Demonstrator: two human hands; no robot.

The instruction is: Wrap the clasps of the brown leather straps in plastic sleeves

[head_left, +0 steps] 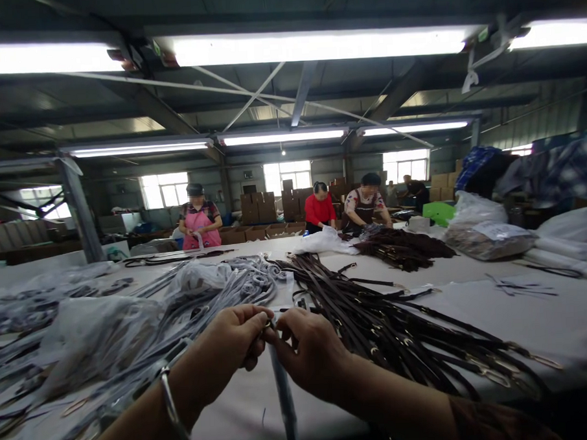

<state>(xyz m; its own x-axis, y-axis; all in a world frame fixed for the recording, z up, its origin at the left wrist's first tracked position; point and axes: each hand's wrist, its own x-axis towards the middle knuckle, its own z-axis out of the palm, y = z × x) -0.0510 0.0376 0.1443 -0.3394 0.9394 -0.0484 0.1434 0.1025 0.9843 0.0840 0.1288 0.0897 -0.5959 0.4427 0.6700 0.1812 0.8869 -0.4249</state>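
Where the grip is: a long, narrow, grey strap, smooth and slightly shiny, has its upper end at the meeting fingertips and runs down below the hands; whether its lower length touches the table cannot be told.
Top end: a small gold-and-dark metal fitting, partly hidden by the fingers.
Left: the left hand pinches the fitting between thumb and forefinger, other fingers curled; a silver metal bangle circles its wrist.
Right: the right hand is curled in against the left fingertips; what its thumb and forefinger pinch cannot be told.
Feel: the strap looks light, pliable and perhaps slippery, hardly fragile; the fitting should be stiff but small.
Hold: best taken close beneath the fitting, with the fitting itself steadied by fingertips.
Leftward: a crumpled, translucent plastic bag and a heap of grey straps.
Rightward: a fanned pile of dark brown straps with gold-coloured metal clasps on the white-topped table.
Beyond: a co-worker in a pink apron, another in a red top.
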